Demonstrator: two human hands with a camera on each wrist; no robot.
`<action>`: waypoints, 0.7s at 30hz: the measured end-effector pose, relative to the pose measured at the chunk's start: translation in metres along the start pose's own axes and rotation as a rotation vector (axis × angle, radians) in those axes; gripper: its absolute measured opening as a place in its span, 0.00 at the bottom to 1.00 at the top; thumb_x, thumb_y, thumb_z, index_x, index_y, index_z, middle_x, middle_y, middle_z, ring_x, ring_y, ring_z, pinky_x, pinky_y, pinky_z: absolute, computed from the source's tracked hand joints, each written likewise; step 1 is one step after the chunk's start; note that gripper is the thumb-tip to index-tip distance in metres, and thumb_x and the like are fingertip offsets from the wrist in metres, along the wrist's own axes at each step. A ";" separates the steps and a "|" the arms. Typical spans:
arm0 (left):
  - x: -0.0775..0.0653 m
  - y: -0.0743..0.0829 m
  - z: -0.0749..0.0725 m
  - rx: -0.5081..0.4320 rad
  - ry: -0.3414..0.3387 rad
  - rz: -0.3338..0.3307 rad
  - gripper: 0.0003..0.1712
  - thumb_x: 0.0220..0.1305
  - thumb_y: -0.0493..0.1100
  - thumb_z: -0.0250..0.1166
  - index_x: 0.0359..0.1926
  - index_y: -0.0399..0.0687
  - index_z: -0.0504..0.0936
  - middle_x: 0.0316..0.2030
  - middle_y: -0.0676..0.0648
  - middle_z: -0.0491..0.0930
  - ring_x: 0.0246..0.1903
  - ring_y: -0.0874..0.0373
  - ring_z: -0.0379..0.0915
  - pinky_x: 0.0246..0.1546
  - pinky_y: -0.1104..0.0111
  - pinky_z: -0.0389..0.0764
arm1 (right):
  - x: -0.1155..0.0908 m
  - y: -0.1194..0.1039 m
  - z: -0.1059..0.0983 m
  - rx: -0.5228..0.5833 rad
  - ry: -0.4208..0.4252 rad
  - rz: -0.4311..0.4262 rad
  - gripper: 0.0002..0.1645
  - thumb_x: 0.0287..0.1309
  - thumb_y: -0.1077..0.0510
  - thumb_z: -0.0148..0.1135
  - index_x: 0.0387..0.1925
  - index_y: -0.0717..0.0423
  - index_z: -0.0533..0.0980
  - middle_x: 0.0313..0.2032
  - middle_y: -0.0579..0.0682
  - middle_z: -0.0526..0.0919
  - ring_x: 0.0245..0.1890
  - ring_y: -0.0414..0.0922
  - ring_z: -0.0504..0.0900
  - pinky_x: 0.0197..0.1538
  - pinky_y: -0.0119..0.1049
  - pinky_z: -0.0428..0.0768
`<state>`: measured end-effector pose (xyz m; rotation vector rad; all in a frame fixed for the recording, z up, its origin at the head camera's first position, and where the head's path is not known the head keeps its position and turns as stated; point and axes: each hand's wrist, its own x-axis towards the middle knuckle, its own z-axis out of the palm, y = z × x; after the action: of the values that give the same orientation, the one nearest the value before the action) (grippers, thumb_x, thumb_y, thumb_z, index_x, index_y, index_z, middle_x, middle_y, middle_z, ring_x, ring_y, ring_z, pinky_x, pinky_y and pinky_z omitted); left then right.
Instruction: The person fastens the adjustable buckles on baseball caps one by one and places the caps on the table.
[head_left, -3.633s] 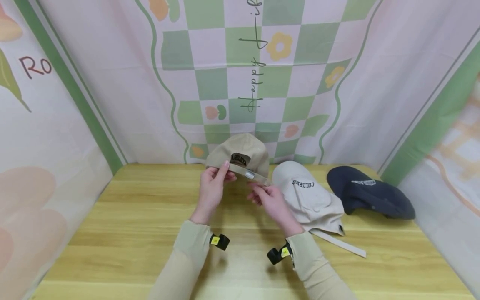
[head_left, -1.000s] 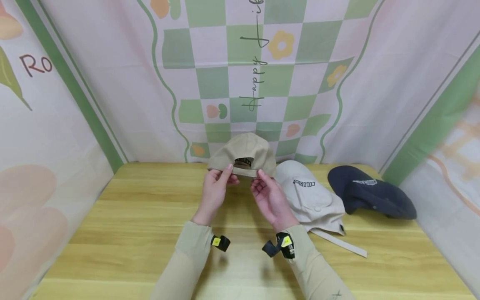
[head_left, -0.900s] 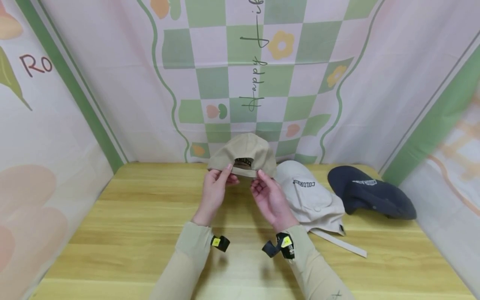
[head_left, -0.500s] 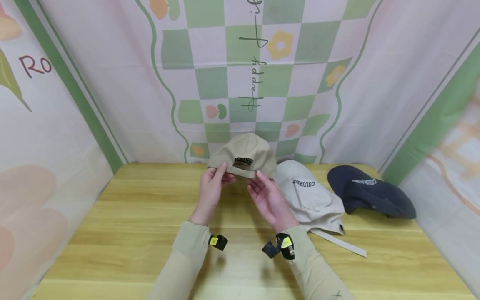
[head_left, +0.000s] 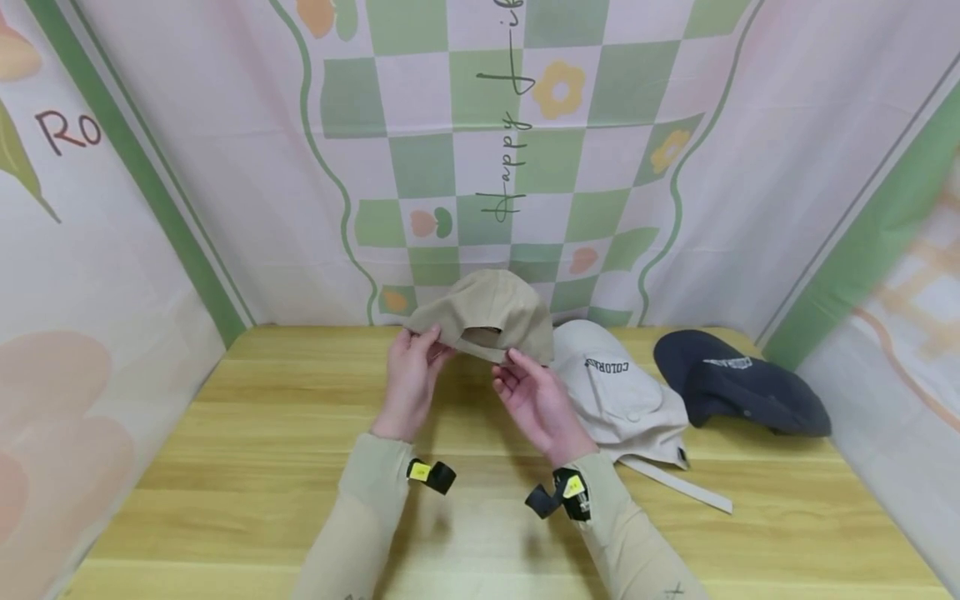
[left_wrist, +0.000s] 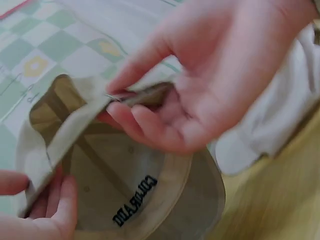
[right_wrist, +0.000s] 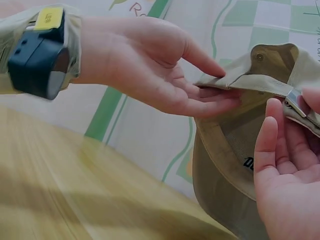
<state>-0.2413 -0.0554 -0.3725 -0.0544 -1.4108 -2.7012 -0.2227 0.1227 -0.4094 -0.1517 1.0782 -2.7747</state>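
A beige baseball cap (head_left: 498,300) is held up near the back of the table, its rear opening toward me. My left hand (head_left: 408,379) pinches the left part of its back edge between thumb and fingers. With thumb and fingertips, my right hand (head_left: 543,408) pinches the strap on the right. Beside the right thumb, the right wrist view shows a metal buckle (right_wrist: 298,102) on that strap. Dark reversed COLORADO lettering (left_wrist: 135,202) shows inside the cap in the left wrist view. The brim points away from me and is hidden in the head view.
An off-white COLORADO cap (head_left: 611,367) lies just right of my right hand, its loose strap (head_left: 678,486) trailing toward the front. Farther right is a navy cap (head_left: 738,383). Printed cloth (head_left: 487,150) hangs behind the wooden table (head_left: 262,467) and along both sides.
Earlier, my right hand was at the strap's end and the buckle showed in the middle. My left hand has since shifted left, and the cap has turned, hiding its inner lettering from the head view.
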 end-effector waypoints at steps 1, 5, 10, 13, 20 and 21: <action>0.001 0.001 0.000 -0.033 0.005 -0.013 0.16 0.78 0.34 0.53 0.61 0.31 0.67 0.51 0.38 0.74 0.44 0.53 0.79 0.49 0.64 0.82 | 0.000 0.000 0.000 0.000 0.000 0.003 0.10 0.74 0.61 0.54 0.37 0.54 0.81 0.35 0.49 0.84 0.40 0.44 0.80 0.48 0.33 0.79; 0.005 0.006 -0.002 -0.144 0.023 -0.083 0.19 0.79 0.37 0.53 0.63 0.31 0.65 0.54 0.37 0.71 0.49 0.51 0.76 0.52 0.62 0.80 | -0.001 0.000 -0.001 -0.004 0.008 0.015 0.12 0.74 0.62 0.53 0.36 0.55 0.81 0.34 0.49 0.84 0.40 0.44 0.80 0.48 0.32 0.79; 0.009 0.007 -0.009 -0.141 0.039 -0.176 0.25 0.81 0.45 0.51 0.68 0.32 0.63 0.61 0.36 0.70 0.58 0.46 0.70 0.57 0.58 0.76 | 0.000 0.001 -0.001 0.017 0.026 0.041 0.14 0.77 0.58 0.49 0.36 0.54 0.79 0.34 0.48 0.83 0.39 0.44 0.79 0.47 0.33 0.78; 0.011 0.004 -0.013 -0.097 0.044 -0.201 0.27 0.82 0.46 0.49 0.70 0.32 0.61 0.64 0.35 0.67 0.60 0.44 0.67 0.58 0.58 0.74 | 0.000 0.002 -0.003 0.039 0.048 0.050 0.12 0.79 0.54 0.47 0.43 0.54 0.76 0.38 0.48 0.81 0.40 0.44 0.77 0.50 0.34 0.77; 0.013 -0.001 -0.017 -0.067 0.074 -0.239 0.25 0.81 0.44 0.51 0.68 0.32 0.65 0.60 0.38 0.68 0.54 0.49 0.70 0.52 0.62 0.75 | 0.002 0.001 -0.008 0.027 0.095 0.055 0.13 0.79 0.53 0.45 0.58 0.53 0.66 0.48 0.48 0.78 0.47 0.43 0.76 0.59 0.36 0.72; 0.013 -0.002 -0.017 -0.067 0.079 -0.245 0.25 0.81 0.46 0.52 0.68 0.33 0.65 0.59 0.39 0.69 0.53 0.50 0.70 0.51 0.62 0.75 | 0.002 0.000 -0.008 0.024 0.098 0.054 0.13 0.79 0.52 0.45 0.57 0.52 0.67 0.48 0.48 0.78 0.46 0.42 0.76 0.58 0.36 0.72</action>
<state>-0.2539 -0.0695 -0.3828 0.2330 -1.3863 -2.9076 -0.2256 0.1271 -0.4152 0.0164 1.0544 -2.7711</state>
